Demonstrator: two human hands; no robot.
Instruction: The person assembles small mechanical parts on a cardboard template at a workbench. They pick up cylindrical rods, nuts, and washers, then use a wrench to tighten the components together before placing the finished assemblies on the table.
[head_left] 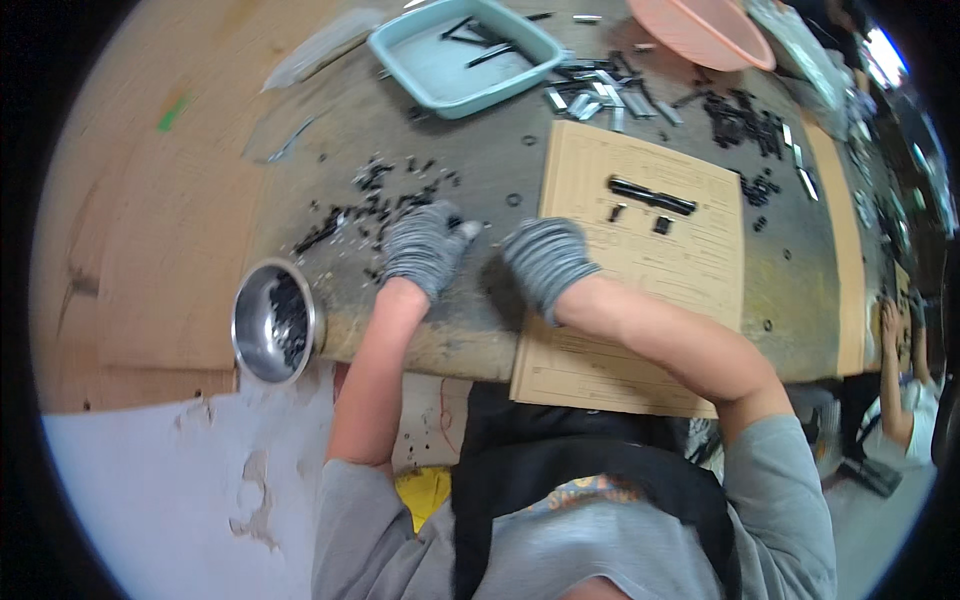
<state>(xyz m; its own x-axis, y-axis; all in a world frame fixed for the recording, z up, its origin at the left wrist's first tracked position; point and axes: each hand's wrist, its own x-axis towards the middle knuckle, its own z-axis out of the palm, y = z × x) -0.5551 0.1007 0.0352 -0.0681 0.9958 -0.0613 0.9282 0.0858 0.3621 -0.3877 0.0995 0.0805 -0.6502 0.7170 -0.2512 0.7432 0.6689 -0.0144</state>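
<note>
Overlapping the left edge of the cardboard sheet (705,265): right hand (548,262), in a striped grey knit glove; fingers curled and blurred, cannot tell whether they meet or grip a part.
Left hand (425,248): left of the cardboard sheet, in a matching glove, at the near side of the small black parts; thumb toward the sheet; cannot tell whether the fingertips are clamped on a piece.
Small black parts (378,207): scattered left of the cardboard sheet, loose on the worktop (462,345), pale bits among them.
Black tube (652,195): lying on the upper part of the cardboard sheet, slightly slanted; two short black pieces (662,225) rest just below it.
Steel bowl (252,300): well left of the cardboard sheet, by the worktop's near edge, tilted in view, with black pieces inside.
Blue basin (432,72): beyond the cardboard sheet and to its left; dark rods inside.
Silver pieces (606,92): heaped just beyond the cardboard sheet's far edge, mixed with black ones.
Pink basin (705,35): farther beyond that edge, toward the right.
Black heap (740,122): just beyond the cardboard sheet's far right corner.
Co-worker's hand (890,322): well right of the cardboard sheet; detail too small to tell.
</note>
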